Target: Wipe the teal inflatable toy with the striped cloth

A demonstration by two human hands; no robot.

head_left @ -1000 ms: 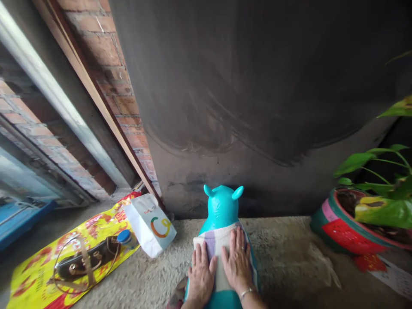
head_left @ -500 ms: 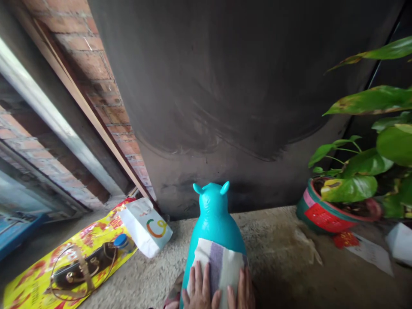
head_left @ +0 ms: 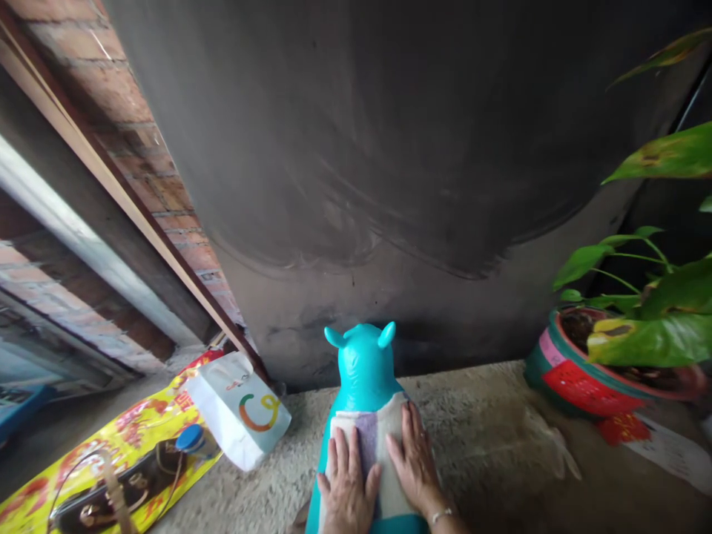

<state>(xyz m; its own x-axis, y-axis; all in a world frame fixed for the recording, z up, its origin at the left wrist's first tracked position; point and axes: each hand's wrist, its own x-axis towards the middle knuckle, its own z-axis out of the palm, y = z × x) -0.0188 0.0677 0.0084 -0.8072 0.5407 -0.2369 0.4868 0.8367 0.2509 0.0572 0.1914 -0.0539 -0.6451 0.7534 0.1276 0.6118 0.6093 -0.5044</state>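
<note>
Both hands flat and open, side by side, left hand (head_left: 348, 486) and right hand (head_left: 412, 463) pressing a striped cloth (head_left: 370, 445) onto the teal toy (head_left: 363, 363) against the dark wall (head_left: 389, 185); bag (head_left: 239, 408) lettering unreadable, bare floor (head_left: 489, 445) to the right before the pot (head_left: 572, 386).

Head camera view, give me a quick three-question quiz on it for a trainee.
1. True or false: both hands lie flat on the striped cloth.
2. Which hand wears a bracelet?
3. What stands left of the teal toy animal: A plant pot, B white paper bag, C bucket?

Key:
1. True; left hand and right hand lie palm down.
2. Right.
3. B, the white paper bag; the plant pot is right.
</note>
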